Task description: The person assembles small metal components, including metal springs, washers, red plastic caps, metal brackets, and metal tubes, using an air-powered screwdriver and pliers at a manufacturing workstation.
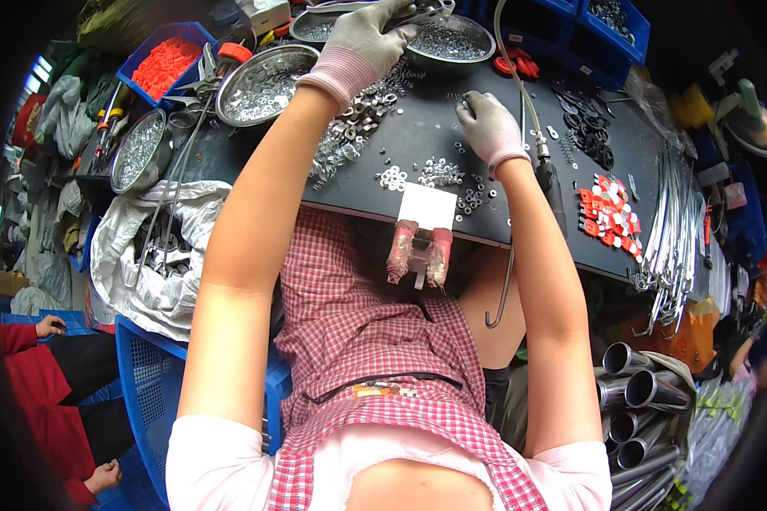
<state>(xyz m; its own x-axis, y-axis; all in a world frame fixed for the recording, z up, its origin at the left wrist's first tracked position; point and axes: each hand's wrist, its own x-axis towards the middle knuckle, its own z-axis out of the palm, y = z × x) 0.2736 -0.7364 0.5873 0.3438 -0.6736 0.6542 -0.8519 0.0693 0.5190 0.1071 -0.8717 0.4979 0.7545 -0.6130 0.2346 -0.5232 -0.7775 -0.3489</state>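
My left hand, in a pale grey work glove, reaches to the far side of the table over steel bowls of small metal parts. Its thumb stands apart from the fingers, and nothing shows between them. The nearest bowl holds small shiny hardware. My right hand, gloved too, rests low over the dark tabletop with fingers curled in; whatever they hold is hidden. Small springs lie by its fingertips. Nearer me are loose nuts and washers and a white block at the table edge, above two pink-wrapped grips.
A black air tool hangs on a hose beside my right forearm. Red-and-white clips, black plastic parts and long metal rods lie right. Left are a blue bin of red pieces and a white sack. Another person sits lower left.
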